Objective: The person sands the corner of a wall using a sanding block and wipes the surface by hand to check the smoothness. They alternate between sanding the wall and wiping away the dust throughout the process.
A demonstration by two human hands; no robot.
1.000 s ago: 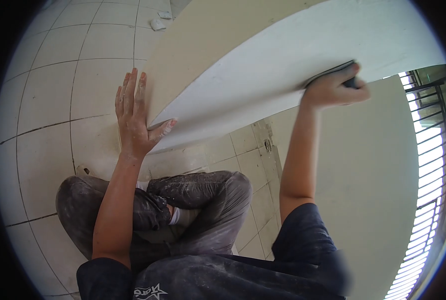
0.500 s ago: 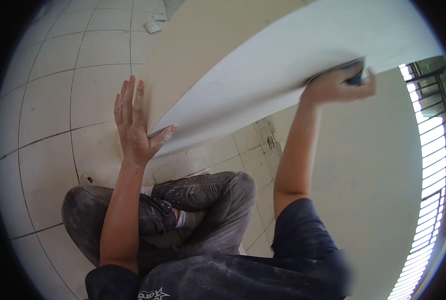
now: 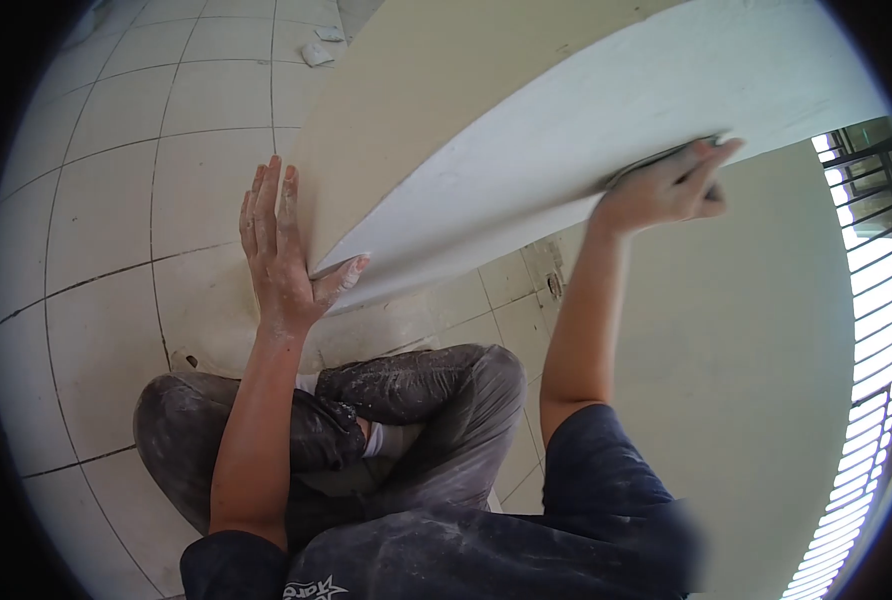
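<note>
My left hand (image 3: 284, 250) straddles the lower corner of a wall-like slab, fingers stretched along its beige face (image 3: 406, 110) and thumb on its white narrow face (image 3: 506, 170). Farther up the white face, my right hand (image 3: 661, 190) presses a thin dark sheet of sandpaper (image 3: 656, 160) against the surface. Only the dark edge of the sandpaper shows; the hand hides the rest. White dust coats the left fingers.
My crossed legs (image 3: 416, 400) in dusty dark trousers rest on the tiled floor (image 3: 96, 350). White fragments (image 3: 316, 53) lie on the far tiles. A pale wall surface (image 3: 726, 350) stands to the right, with a barred window (image 3: 871, 300) beyond it.
My right hand has shifted slightly left and down along the white face, its wrist turned and the sandpaper flatter against the surface. My left hand stays on the corner; the view has shifted slightly.
</note>
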